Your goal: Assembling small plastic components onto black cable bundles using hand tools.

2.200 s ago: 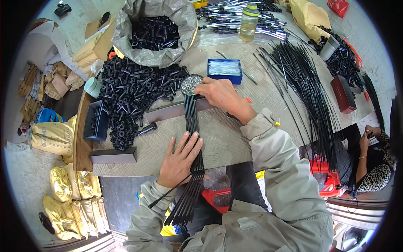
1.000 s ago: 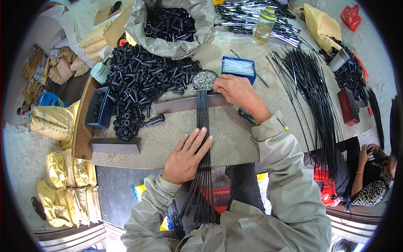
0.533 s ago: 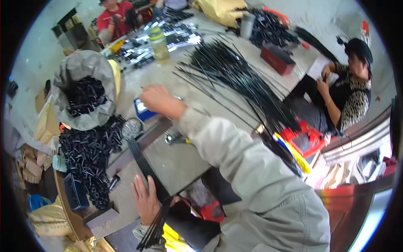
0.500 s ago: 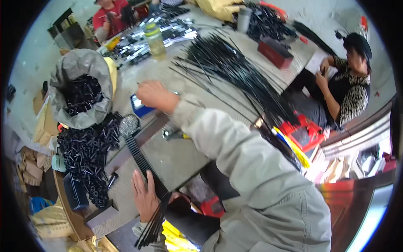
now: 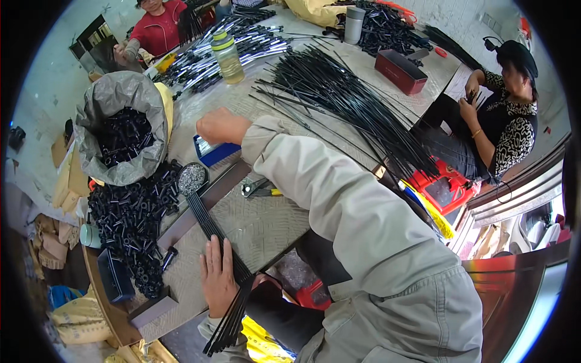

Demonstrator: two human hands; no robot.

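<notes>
My left hand (image 5: 218,275) lies with its fingers stretched out along a bundle of thin black rods (image 5: 209,222). The rods run from the table's near edge to a round dish of small silvery bits (image 5: 192,178), their far ends at its rim. My right hand (image 5: 221,127) is closed in the air over a blue box (image 5: 216,154) with pale contents. Whatever its fingers hold, if anything, is hidden. A long flat-sided bar (image 5: 230,183) crosses the table beside the dish. Pliers with yellow on the handles (image 5: 260,188) lie beyond the rods, under my right sleeve.
Black tubular parts (image 5: 130,221) heap at left, below a grey plastic-lined sack (image 5: 91,148). Loose long black rods (image 5: 351,103) spread across the table's far right. A bottle (image 5: 228,60) and a dark red box (image 5: 396,72) stand farther back. Two co-workers sit around the table.
The whole view has shifted slightly. My right hand stays over the blue box, my left on the rods. The co-worker in red has turned and stretched an arm out leftward.
</notes>
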